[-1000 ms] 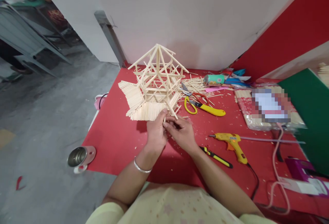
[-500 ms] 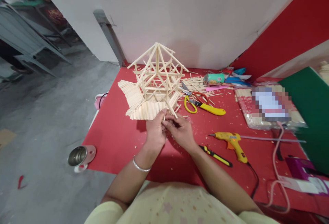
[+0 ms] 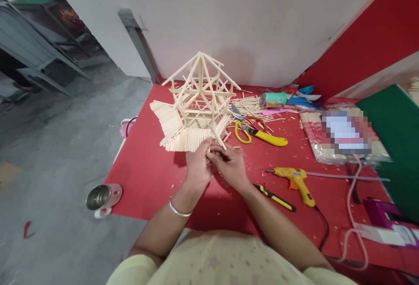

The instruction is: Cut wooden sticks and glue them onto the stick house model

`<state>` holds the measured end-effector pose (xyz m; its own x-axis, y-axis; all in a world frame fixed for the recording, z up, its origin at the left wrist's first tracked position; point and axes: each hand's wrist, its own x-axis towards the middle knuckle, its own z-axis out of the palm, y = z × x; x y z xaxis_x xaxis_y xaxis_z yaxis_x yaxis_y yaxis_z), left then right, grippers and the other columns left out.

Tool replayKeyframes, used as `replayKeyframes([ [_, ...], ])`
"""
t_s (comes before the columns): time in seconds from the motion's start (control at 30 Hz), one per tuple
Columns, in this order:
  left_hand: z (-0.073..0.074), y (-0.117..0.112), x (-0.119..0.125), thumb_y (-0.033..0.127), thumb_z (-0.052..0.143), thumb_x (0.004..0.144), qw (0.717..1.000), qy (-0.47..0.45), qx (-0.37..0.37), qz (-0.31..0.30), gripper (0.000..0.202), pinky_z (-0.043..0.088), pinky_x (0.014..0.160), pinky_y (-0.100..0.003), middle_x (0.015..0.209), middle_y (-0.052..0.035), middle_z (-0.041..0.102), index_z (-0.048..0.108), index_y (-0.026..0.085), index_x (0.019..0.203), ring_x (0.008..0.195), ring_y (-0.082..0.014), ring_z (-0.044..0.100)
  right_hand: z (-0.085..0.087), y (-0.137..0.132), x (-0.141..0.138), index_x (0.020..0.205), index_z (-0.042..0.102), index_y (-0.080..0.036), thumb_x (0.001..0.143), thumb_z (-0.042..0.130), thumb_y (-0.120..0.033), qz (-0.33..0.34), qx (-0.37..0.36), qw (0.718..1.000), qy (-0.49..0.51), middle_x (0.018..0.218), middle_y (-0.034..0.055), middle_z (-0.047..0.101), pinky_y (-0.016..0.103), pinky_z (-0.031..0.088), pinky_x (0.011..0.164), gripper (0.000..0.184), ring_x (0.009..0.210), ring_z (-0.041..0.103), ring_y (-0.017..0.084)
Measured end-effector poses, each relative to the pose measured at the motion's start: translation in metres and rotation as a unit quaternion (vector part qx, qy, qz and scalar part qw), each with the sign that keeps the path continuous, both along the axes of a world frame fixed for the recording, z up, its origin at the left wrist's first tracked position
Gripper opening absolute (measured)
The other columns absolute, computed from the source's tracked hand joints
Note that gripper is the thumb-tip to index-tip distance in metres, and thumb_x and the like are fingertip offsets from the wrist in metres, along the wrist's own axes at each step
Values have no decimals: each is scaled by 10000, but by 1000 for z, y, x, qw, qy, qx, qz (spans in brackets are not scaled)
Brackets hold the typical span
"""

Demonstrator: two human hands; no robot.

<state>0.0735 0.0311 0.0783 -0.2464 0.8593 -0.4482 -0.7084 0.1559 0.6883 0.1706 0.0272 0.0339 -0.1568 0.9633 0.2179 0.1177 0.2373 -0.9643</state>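
While both bare hands crowd the near edge of a pale wooden-stick model with a pointed open roof frame (image 3: 198,111), I see it sitting mid-frame, above the red tabletop (image 3: 140,176); whether its base touches the surface, can't tell. The left hand (image 3: 198,165), silver bangle (image 3: 179,211) on the wrist, is closed on the model's edge, thumb up against the right end of the front slatted stick panel (image 3: 188,140). The right hand (image 3: 231,167) has its fingers bunched narrow, thumb tip right beside the left thumb, under a slanting stick; what sits between those fingertips is hidden, so can't tell if it's gripping.

Right of the model, centre right of frame: yellow-handled metal scissors (image 3: 271,139), red-handled metal scissors (image 3: 257,121) just beside, loose pale wooden sticks (image 3: 247,105) scattered behind, green cylindrical container (image 3: 274,100) on its side. Lower right of centre: yellow glue gun (image 3: 291,173), nozzle pointing left, small orange light showing; black-and-yellow cutter (image 3: 276,200) near the right forearm. Far right: clear plastic pack of sticks (image 3: 310,132), a pixelated patch over it. Lower left: pink mug with metal inside (image 3: 114,194), at the tabletop's corner. Upper left: pale grey plastic chair (image 3: 36,45) on the floor.
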Motion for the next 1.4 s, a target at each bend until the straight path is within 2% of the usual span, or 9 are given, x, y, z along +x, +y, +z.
replayKeyframes([
  [0.2, -5, 1, -1, 271, 785, 647, 1000, 20, 0, -1, 224, 257, 413, -160, 639, 2, 672, 674, 127, 776, 490, -60, 559, -6, 3, 1, 1047, 814, -258, 912, 752, -352, 0, 32, 999, 16, 1015, 40, 734, 308, 542, 849, 176, 948, 695, 183],
  [0.4, -5, 1, -2, 303, 806, 639, 1000, 22, -7, 1, 279, 268, 411, -164, 645, 3, 667, 671, 123, 805, 488, -66, 570, -6, 4, 3, 1047, 813, -272, 910, 756, -356, -1, 51, 998, -20, 989, 31, 734, 320, 538, 856, 170, 939, 692, 189],
  [0.6, -7, 1, 0, 268, 807, 635, 1000, 0, -4, 8, 265, 435, 507, -195, 675, 13, 664, 659, 131, 807, 545, -94, 621, -1, 0, 5, 1060, 806, -248, 911, 752, -341, 3, 53, 998, -37, 945, 23, 728, 282, 507, 760, 184, 833, 660, 158],
  [0.67, -7, 1, 0, 264, 810, 637, 1000, -6, -2, 8, 271, 455, 528, -200, 681, 19, 659, 652, 131, 813, 550, -90, 618, 0, -1, 6, 1072, 802, -240, 918, 744, -342, 6, 52, 998, -43, 940, 24, 728, 277, 498, 752, 193, 819, 651, 152],
  [0.83, -5, 2, 1, 255, 806, 614, 1000, -3, 5, 18, 274, 435, 514, -187, 657, 18, 645, 632, 125, 780, 540, -80, 598, -1, -1, 4, 1051, 800, -240, 925, 736, -348, -10, 68, 996, -59, 940, 26, 731, 279, 499, 759, 177, 823, 656, 154],
  [1.07, -2, 0, 0, 238, 819, 597, 1000, -5, 6, 22, 333, 382, 487, -181, 677, 31, 647, 634, 141, 857, 531, -70, 577, -1, -1, 2, 1076, 798, -278, 955, 700, -340, -24, 112, 990, -85, 968, 29, 736, 302, 521, 837, 168, 913, 685, 175],
  [1.4, -6, 0, -1, 268, 835, 597, 1000, 7, 14, 13, 317, 312, 463, -195, 662, 31, 623, 640, 144, 813, 522, -64, 536, -3, -1, 2, 1070, 794, -285, 968, 675, -334, -27, 118, 989, -91, 992, 35, 738, 327, 532, 890, 164, 966, 693, 190],
])
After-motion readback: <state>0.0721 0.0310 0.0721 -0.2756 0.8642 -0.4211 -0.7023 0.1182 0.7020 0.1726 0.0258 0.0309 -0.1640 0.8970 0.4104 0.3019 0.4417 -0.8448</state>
